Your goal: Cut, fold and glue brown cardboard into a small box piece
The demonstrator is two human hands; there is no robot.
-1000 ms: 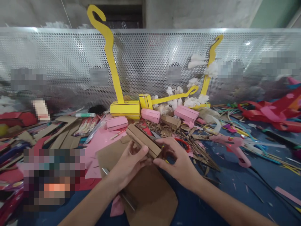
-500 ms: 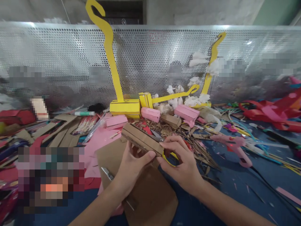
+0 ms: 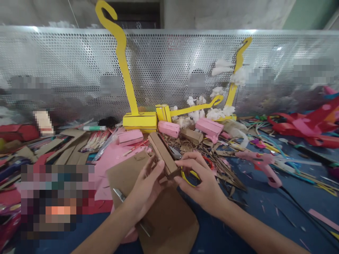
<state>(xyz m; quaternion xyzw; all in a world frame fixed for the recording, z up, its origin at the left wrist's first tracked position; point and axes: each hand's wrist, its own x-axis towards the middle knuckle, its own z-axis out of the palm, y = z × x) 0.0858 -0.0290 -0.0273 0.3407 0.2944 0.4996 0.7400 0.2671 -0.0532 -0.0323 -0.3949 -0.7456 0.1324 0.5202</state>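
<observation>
A small brown cardboard box (image 3: 163, 153), long and folded, is held tilted in the air in front of me. My left hand (image 3: 149, 181) grips it from the left, thumb on its side and fingers underneath. At its near right end, my right hand (image 3: 198, 178) pinches the edge between thumb and fingers. Just behind the right hand lie scissors (image 3: 194, 178) with yellow and red handles, partly covered by it. Below, a flat cardboard sheet (image 3: 172, 218) rests on the blue surface, and a utility knife (image 3: 119, 194) is partly hidden by my left forearm.
A pink glue gun (image 3: 261, 162) with a black cord lies at right. Pink boxes (image 3: 209, 126), another cardboard box (image 3: 191, 135) and yellow hooked cutouts on boxes (image 3: 140, 121) stand at the back. Cardboard scraps (image 3: 227, 173) are scattered around. A perforated metal panel (image 3: 169, 63) rises behind.
The cardboard box has turned, its far end swinging right and its length now pointing more away from me. My left fingers have shifted along it; the right hand stays at the near end.
</observation>
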